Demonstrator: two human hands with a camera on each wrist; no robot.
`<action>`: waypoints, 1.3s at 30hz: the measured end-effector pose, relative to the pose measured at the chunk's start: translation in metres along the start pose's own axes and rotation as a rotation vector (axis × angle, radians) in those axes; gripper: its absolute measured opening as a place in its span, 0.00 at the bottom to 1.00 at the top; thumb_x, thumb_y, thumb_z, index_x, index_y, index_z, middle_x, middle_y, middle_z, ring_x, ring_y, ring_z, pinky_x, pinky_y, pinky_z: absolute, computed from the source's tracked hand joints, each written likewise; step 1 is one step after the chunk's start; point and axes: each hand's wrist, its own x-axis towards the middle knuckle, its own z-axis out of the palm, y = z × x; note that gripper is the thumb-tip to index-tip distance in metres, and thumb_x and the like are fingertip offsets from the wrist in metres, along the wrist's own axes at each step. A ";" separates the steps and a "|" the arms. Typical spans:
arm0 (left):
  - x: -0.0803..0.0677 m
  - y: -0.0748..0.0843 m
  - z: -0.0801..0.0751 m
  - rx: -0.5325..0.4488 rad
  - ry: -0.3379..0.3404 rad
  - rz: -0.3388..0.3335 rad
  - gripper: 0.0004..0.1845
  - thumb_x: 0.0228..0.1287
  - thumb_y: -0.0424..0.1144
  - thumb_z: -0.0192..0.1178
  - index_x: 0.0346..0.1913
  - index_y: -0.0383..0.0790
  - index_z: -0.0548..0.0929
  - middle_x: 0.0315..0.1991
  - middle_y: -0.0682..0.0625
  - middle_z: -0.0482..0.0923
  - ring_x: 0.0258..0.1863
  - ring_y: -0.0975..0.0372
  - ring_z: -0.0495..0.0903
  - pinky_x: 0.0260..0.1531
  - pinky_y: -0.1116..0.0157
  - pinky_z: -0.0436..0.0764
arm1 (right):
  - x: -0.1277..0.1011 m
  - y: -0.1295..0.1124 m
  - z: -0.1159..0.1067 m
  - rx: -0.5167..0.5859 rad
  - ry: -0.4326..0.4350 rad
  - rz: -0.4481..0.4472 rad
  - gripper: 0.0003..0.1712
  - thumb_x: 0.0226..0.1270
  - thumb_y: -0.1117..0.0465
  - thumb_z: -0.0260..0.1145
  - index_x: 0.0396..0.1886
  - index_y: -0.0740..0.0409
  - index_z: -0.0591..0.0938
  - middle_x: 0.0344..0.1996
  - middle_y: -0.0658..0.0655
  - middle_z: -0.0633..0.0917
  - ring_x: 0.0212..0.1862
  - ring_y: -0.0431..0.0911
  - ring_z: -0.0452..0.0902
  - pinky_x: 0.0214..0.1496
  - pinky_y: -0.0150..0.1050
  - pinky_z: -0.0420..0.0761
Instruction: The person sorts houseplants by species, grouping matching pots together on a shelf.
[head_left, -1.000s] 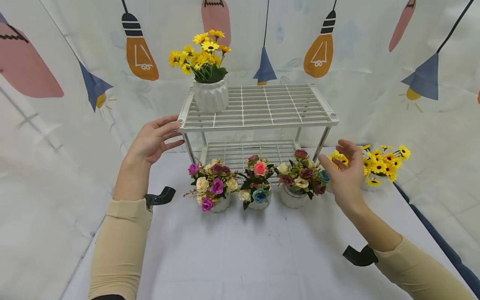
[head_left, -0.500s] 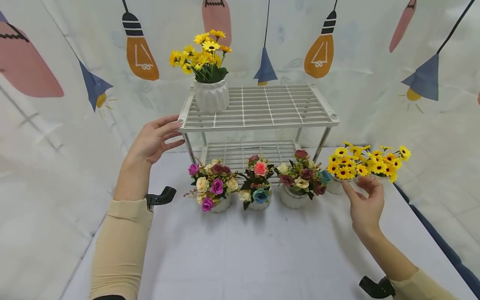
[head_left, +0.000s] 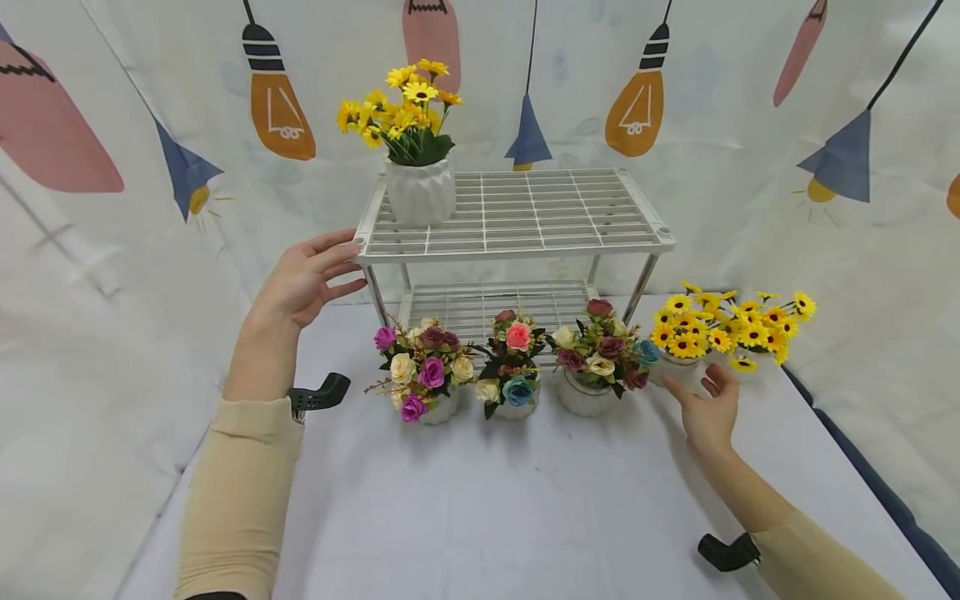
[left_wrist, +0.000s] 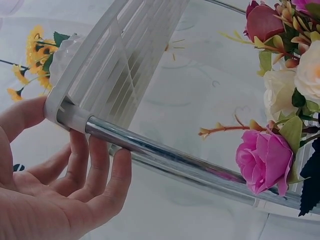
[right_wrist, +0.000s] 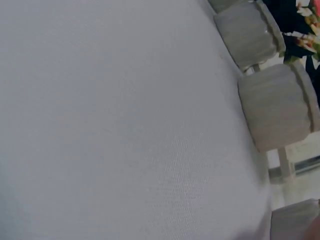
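1 left hand loosely round a white rack corner; right hand empty, fingers parted, near a sunflower pot

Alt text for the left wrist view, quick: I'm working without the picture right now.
The person's left grip, a bare hand, touches the corner of a white rack where a shiny metal leg joins it. At left, yellow flowers show with a white pot; at right are magenta and cream roses.
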 end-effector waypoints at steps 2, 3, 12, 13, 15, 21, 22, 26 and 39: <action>-0.001 0.002 -0.001 -0.003 -0.002 0.007 0.38 0.71 0.48 0.67 0.76 0.37 0.67 0.60 0.48 0.78 0.60 0.52 0.76 0.63 0.48 0.74 | 0.006 0.004 0.005 0.006 -0.006 -0.013 0.54 0.67 0.56 0.75 0.81 0.58 0.50 0.78 0.58 0.54 0.76 0.51 0.48 0.76 0.42 0.57; -0.001 0.003 -0.001 -0.012 -0.004 0.008 0.38 0.71 0.48 0.68 0.76 0.36 0.67 0.60 0.48 0.79 0.60 0.52 0.77 0.62 0.48 0.74 | 0.009 0.006 0.008 0.007 -0.006 -0.020 0.55 0.67 0.57 0.76 0.82 0.58 0.49 0.79 0.58 0.53 0.77 0.51 0.47 0.77 0.43 0.55; -0.001 0.004 0.000 -0.028 0.001 0.003 0.36 0.71 0.46 0.68 0.75 0.35 0.68 0.61 0.46 0.78 0.58 0.54 0.79 0.64 0.45 0.72 | 0.033 0.009 0.019 -0.048 -0.007 -0.009 0.58 0.69 0.57 0.72 0.84 0.54 0.42 0.82 0.58 0.47 0.80 0.51 0.41 0.78 0.44 0.53; -0.001 0.004 0.000 -0.031 0.002 0.004 0.37 0.70 0.46 0.68 0.75 0.35 0.68 0.61 0.46 0.78 0.59 0.53 0.78 0.65 0.44 0.70 | 0.036 0.009 0.019 -0.052 -0.004 -0.007 0.58 0.69 0.58 0.72 0.84 0.55 0.42 0.82 0.59 0.47 0.80 0.51 0.41 0.78 0.44 0.53; -0.001 0.004 0.000 -0.031 -0.002 0.006 0.37 0.70 0.47 0.69 0.75 0.35 0.68 0.60 0.46 0.79 0.59 0.52 0.77 0.66 0.43 0.68 | 0.040 0.009 0.021 -0.053 0.005 -0.001 0.57 0.70 0.59 0.71 0.84 0.55 0.42 0.82 0.60 0.47 0.81 0.52 0.40 0.79 0.44 0.51; -0.002 0.004 -0.001 -0.032 0.003 0.009 0.38 0.70 0.47 0.69 0.76 0.35 0.67 0.59 0.48 0.79 0.62 0.49 0.75 0.66 0.42 0.68 | 0.046 0.008 0.024 -0.008 -0.008 -0.058 0.54 0.69 0.67 0.69 0.84 0.56 0.46 0.81 0.59 0.51 0.81 0.48 0.41 0.79 0.38 0.44; -0.003 0.004 -0.001 -0.031 0.005 0.010 0.38 0.70 0.47 0.69 0.76 0.35 0.67 0.59 0.48 0.80 0.62 0.49 0.75 0.66 0.42 0.68 | 0.047 0.008 0.025 -0.003 -0.012 -0.072 0.53 0.69 0.67 0.68 0.84 0.56 0.47 0.81 0.59 0.52 0.81 0.48 0.41 0.78 0.37 0.43; -0.004 0.004 -0.001 -0.028 0.008 0.007 0.38 0.70 0.47 0.68 0.76 0.35 0.67 0.57 0.49 0.80 0.60 0.51 0.77 0.66 0.42 0.68 | 0.049 0.008 0.026 0.001 -0.021 -0.106 0.51 0.69 0.69 0.68 0.83 0.56 0.50 0.80 0.58 0.56 0.80 0.46 0.45 0.78 0.34 0.44; -0.005 0.003 -0.002 -0.034 0.005 0.001 0.37 0.71 0.46 0.68 0.76 0.35 0.67 0.63 0.42 0.76 0.58 0.54 0.78 0.67 0.42 0.68 | 0.041 0.009 0.024 0.001 0.016 -0.013 0.54 0.70 0.63 0.71 0.84 0.56 0.47 0.80 0.60 0.52 0.80 0.50 0.44 0.77 0.39 0.54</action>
